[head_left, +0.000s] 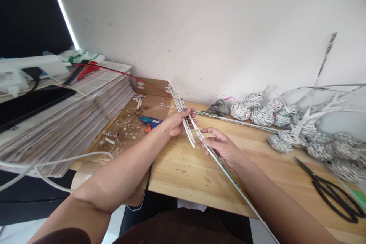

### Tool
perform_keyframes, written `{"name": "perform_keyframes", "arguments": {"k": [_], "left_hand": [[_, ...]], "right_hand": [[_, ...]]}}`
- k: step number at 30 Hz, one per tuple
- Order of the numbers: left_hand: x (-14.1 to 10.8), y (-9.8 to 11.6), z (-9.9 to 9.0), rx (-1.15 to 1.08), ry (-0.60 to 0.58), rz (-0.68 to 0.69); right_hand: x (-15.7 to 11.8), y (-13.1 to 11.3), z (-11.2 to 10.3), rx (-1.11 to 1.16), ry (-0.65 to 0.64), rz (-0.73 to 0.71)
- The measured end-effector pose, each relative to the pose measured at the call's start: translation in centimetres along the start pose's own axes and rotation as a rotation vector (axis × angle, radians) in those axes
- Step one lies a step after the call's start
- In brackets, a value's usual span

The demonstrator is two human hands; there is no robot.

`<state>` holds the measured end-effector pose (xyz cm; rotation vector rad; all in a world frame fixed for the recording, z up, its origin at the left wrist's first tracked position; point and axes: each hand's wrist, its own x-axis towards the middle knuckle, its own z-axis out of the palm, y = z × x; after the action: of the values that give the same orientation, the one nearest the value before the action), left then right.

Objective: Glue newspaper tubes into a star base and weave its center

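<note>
My left hand is closed around a bundle of thin rolled-paper sticks, which slants from upper left to lower right above the wooden table. Just to the right, my right hand pinches a long thin paper strip. The strip's upper end reaches the bundle near my left fingers, and its other end runs down past the lower edge of the view.
Left, stacked newspapers hold a phone and red-handled tool. A glue gun lies on scrap-strewn cardboard. Right are woven paper shapes and black scissors. Long paper rods lie near the wall.
</note>
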<state>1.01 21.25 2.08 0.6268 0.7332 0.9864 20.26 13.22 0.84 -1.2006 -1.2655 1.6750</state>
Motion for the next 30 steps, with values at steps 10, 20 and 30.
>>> {"name": "perform_keyframes", "arguments": {"k": [10, 20, 30], "left_hand": [[0.3, -0.1, -0.1, 0.033, 0.018, 0.014], [0.1, -0.2, -0.1, 0.107, 0.018, 0.035], [0.3, -0.8, -0.2, 0.07, -0.058, 0.027]], "right_hand": [[0.2, 0.4, 0.6, -0.166, 0.046, -0.287], [0.7, 1.3, 0.1, -0.555, 0.257, -0.723], [0.2, 0.9, 0.5, -0.054, 0.103, -0.475]]}}
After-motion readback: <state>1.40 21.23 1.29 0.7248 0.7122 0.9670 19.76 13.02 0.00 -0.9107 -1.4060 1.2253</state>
